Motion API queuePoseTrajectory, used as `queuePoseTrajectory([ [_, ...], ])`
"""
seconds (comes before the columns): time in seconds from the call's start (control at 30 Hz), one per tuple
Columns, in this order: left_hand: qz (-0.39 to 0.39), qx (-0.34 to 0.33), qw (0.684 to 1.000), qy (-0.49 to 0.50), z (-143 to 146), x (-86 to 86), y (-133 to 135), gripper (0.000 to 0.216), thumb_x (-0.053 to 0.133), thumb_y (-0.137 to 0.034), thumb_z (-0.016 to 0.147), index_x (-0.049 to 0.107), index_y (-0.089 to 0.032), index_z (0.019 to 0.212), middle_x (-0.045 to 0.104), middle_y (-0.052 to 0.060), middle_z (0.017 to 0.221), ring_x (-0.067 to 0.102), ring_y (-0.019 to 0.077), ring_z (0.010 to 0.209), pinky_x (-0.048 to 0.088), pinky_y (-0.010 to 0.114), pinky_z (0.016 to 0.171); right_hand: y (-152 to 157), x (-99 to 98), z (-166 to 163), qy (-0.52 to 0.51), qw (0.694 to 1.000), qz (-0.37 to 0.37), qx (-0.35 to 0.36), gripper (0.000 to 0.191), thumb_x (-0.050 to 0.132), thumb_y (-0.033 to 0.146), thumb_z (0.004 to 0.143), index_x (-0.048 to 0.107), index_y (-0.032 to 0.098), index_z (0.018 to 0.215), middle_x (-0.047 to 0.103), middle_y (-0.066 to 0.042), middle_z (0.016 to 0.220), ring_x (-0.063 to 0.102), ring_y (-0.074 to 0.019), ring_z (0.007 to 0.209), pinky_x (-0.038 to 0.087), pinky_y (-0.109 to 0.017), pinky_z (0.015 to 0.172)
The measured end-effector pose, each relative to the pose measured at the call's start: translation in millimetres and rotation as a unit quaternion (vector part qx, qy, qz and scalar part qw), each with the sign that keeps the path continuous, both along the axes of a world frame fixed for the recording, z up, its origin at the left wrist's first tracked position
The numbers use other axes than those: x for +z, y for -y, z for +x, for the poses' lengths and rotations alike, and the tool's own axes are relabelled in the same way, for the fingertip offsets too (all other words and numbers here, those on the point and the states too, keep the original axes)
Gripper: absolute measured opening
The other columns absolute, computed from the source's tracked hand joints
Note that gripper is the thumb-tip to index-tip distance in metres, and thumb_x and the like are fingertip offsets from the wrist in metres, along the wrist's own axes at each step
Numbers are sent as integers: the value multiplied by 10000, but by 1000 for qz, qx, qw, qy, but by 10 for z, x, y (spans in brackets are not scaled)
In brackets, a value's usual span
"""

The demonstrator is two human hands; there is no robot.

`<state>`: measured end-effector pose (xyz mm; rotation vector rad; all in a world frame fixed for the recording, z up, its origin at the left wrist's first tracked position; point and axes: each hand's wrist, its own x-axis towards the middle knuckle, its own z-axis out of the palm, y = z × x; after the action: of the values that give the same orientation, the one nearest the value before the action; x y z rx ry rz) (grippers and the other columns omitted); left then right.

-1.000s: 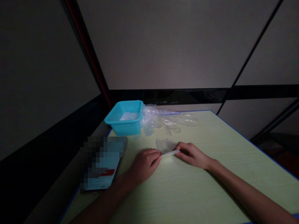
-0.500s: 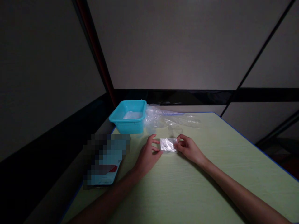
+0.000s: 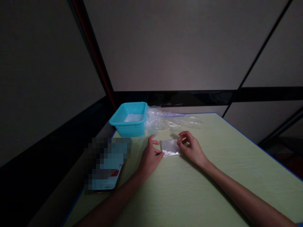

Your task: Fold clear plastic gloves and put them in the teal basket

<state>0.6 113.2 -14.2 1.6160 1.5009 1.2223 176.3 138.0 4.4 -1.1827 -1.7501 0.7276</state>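
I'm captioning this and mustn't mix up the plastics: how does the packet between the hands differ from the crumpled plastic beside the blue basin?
The packet is small and roughly rectangular; the crumpled plastic is far larger and irregular. The packet looks fairly flat, while the crumpled plastic is bunched beside the blue basin. The packet sits between the left hand and right hand; the crumpled plastic lies beyond them. Both look shiny.

A small shiny bag (image 3: 169, 147) is touched at its near left corner by the spread left hand (image 3: 151, 156) and at its right side by the right hand (image 3: 193, 151). A blue tub (image 3: 130, 130) and crumpled clear plastic (image 3: 155, 117) are set farther back on the green table (image 3: 189, 189); a partly blurred screen (image 3: 111, 160) is laid at left.
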Motion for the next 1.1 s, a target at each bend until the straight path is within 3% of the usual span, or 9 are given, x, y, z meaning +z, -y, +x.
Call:
queuePoseTrajectory([
  [0.13,0,-5,1000,6,0,6,2,675,599,-26,639,255,-245,1178,508,-3,974,589,66,599,475,204,575,144,52,-34,177,977,112,44,288,455,291,817,477,158,1071,573,-108,1043,556,-204,919,456,-348,798],
  [0.27,-5,-9,1000,6,1,13,4,658,579,-19,636,265,-227,1175,499,12,989,583,67,604,483,222,593,230,22,-108,328,925,146,124,569,425,450,842,362,103,1289,381,-161,1347,345,-260,1235,276,-448,1015],
  [0.4,8,-6,1000,-2,1,4,5,645,577,-34,634,285,-236,1172,507,9,985,584,69,592,489,231,593,235,-35,-123,394,896,137,150,677,324,552,851,301,82,1337,273,-167,1400,245,-259,1291,205,-495,1038],
  [0.8,52,-18,997,-51,-51,-31,6,516,495,-31,668,339,-202,1129,469,-19,860,508,59,520,475,216,541,240,-49,-121,430,880,127,158,698,224,569,867,273,70,1353,238,-167,1405,211,-248,1304,184,-488,1046],
  [0.9,88,-38,992,-83,-53,35,62,422,498,-42,658,443,-183,1051,510,25,927,564,135,743,483,314,725,236,-33,-116,433,879,133,150,731,242,581,857,240,51,1361,203,-165,1416,187,-251,1311,181,-488,1049],
  [0.97,121,-76,979,-143,-48,93,118,389,513,-74,679,490,-181,1052,529,73,1089,506,207,1026,374,407,925,234,-29,-104,432,880,140,140,751,256,589,849,226,43,1364,182,-164,1422,170,-256,1314,176,-489,1051],
  [1.1,147,-161,912,-347,-47,159,202,445,379,-143,823,370,-132,1268,360,128,1369,278,220,1276,154,493,1047,229,-53,-77,438,876,145,139,741,261,571,855,216,35,1365,182,-174,1419,156,-256,1317,180,-486,1051],
])
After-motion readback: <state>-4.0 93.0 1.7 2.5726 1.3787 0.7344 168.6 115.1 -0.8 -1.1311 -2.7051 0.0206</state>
